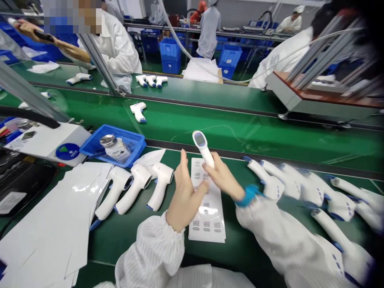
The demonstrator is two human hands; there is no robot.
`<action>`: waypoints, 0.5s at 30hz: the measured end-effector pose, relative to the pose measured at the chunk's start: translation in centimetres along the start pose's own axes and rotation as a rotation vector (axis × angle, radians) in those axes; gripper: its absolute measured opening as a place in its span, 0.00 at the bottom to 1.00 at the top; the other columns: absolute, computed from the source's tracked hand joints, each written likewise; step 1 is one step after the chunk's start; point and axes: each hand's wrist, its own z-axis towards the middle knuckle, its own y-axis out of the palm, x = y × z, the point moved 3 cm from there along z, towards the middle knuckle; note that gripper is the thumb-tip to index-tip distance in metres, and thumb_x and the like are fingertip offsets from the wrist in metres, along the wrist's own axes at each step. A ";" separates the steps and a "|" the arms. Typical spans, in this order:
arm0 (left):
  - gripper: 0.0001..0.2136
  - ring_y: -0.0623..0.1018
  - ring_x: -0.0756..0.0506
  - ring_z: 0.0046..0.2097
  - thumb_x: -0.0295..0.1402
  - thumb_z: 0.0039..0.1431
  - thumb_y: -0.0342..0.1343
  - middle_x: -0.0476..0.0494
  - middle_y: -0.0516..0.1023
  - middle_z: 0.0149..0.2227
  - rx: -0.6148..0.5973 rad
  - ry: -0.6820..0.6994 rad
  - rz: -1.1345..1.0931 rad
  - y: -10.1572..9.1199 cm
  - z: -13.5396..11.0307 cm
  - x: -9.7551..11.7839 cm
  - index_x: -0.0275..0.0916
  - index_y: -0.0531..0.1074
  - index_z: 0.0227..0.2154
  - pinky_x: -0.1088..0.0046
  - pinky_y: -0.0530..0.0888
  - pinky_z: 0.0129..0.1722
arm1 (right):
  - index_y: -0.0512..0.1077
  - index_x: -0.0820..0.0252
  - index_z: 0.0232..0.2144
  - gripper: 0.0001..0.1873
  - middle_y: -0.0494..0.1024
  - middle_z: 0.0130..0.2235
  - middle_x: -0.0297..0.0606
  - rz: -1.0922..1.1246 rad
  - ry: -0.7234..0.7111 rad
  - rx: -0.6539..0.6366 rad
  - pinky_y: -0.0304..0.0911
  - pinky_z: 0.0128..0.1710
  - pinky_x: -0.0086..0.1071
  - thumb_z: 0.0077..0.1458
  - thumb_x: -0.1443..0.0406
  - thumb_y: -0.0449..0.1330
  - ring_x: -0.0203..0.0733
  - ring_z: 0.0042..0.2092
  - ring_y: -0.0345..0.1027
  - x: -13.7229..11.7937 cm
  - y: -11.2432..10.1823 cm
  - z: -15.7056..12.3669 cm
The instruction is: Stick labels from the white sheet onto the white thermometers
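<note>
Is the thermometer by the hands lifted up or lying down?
Lifted up: the right hand holds the thermometer above the label sheet.

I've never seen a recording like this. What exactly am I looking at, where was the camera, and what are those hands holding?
This picture comes from a camera worn on a person's head, looking down at their own two bare hands. The right hand holds a white handheld thermometer near its narrow end, with its dark screen showing. The left hand is open beside it, above a sheet of printed labels. The surface is a green conveyor belt. More thermometers lie on both sides, near a blue plastic tray holding a bottle. Co-workers in white coats stand beyond.
</note>
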 end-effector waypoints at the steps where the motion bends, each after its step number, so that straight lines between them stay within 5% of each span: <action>1: 0.37 0.48 0.40 0.68 0.37 0.63 0.51 0.40 0.49 0.67 -0.009 -0.024 0.050 0.0 0.1 -0.4 0.48 0.35 0.68 0.52 0.47 0.65 | 0.59 0.61 0.55 0.21 0.75 0.39 0.42 -0.199 0.027 0.065 0.68 0.38 0.41 0.62 0.58 0.48 0.46 0.36 0.71 0.9 -0.5 2.5; 4: 0.27 0.50 0.39 0.67 0.39 0.64 0.49 0.41 0.55 0.64 -0.096 -0.069 0.137 0.0 -0.4 -1.1 0.50 0.52 0.64 0.52 0.51 0.64 | 0.56 0.67 0.59 0.26 0.67 0.55 0.54 -0.382 0.040 0.177 0.63 0.49 0.42 0.62 0.60 0.51 0.52 0.53 0.65 2.8 -3.2 8.0; 6: 0.22 0.52 0.38 0.66 0.40 0.63 0.50 0.43 0.58 0.62 -0.116 -0.085 0.164 -0.7 -0.9 -1.5 0.52 0.60 0.59 0.52 0.54 0.63 | 0.61 0.68 0.56 0.24 0.62 0.59 0.56 -0.470 0.068 0.202 0.60 0.52 0.42 0.59 0.63 0.54 0.55 0.59 0.59 4.1 -5.3 8.5; 11: 0.18 0.58 0.37 0.64 0.43 0.63 0.50 0.43 0.62 0.60 -0.047 -0.236 0.038 -2.5 -1.2 -3.4 0.50 0.65 0.55 0.54 0.57 0.61 | 0.68 0.72 0.43 0.19 0.68 0.49 0.64 -0.689 0.263 0.250 0.58 0.48 0.54 0.46 0.75 0.60 0.67 0.54 0.61 8.7 -9.7 0.9; 15: 0.16 0.67 0.40 0.58 0.39 0.61 0.52 0.41 0.70 0.52 -0.024 -0.287 -0.199 -1.1 0.2 -4.6 0.45 0.67 0.52 0.61 0.62 0.57 | 0.69 0.68 0.39 0.15 0.73 0.42 0.56 -0.731 0.252 0.184 0.60 0.46 0.51 0.45 0.77 0.58 0.61 0.47 0.67 10.2 -9.8 -4.3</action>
